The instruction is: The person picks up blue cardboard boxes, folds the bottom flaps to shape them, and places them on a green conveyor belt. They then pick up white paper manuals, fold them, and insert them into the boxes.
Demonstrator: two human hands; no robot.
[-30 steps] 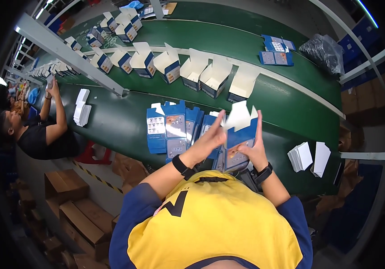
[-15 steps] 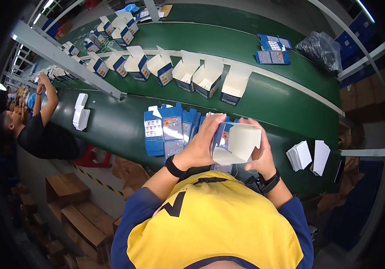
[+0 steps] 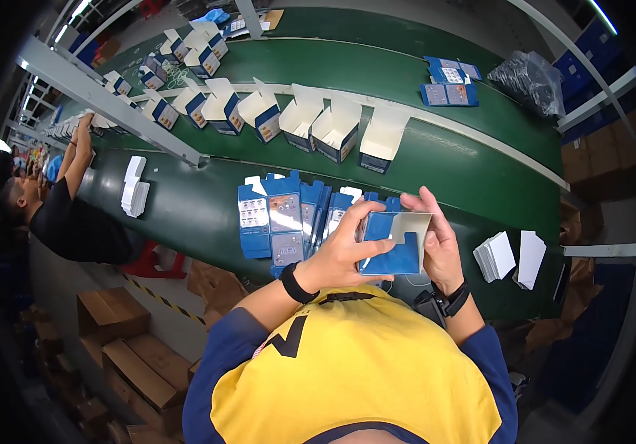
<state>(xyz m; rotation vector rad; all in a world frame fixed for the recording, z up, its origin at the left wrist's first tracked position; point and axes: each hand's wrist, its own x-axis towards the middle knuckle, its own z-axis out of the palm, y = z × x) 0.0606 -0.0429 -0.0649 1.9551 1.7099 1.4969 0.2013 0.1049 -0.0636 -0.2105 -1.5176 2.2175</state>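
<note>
Between my hands, close to my chest, is a small cardboard box (image 3: 401, 259), blue outside and cream inside. A blue flap lies across its near opening. My left hand (image 3: 344, 255) grips its left side, with the thumb pressed on the blue flap. On the right side, my right hand (image 3: 443, 248) holds the box against its palm; its upper fingers stretch past the far edge. Just left of the box lie flat blue printed carton blanks (image 3: 286, 222), overlapping in a pile and partly covered by my left hand.
Beyond the workbench, open-lidded boxes (image 3: 336, 133) stand in a row on the green conveyor (image 3: 466, 148). White card stacks lie at right (image 3: 494, 257) and left (image 3: 134, 196). More blanks (image 3: 449, 83) and a plastic bag (image 3: 529, 81) sit far right. A metal post (image 3: 110, 100) crosses the left, near a co-worker (image 3: 73, 214).
The box has turned, and its blue flap now covers part of the opening under my left thumb. My right fingers have straightened. The row of boxes has shifted slightly left.
</note>
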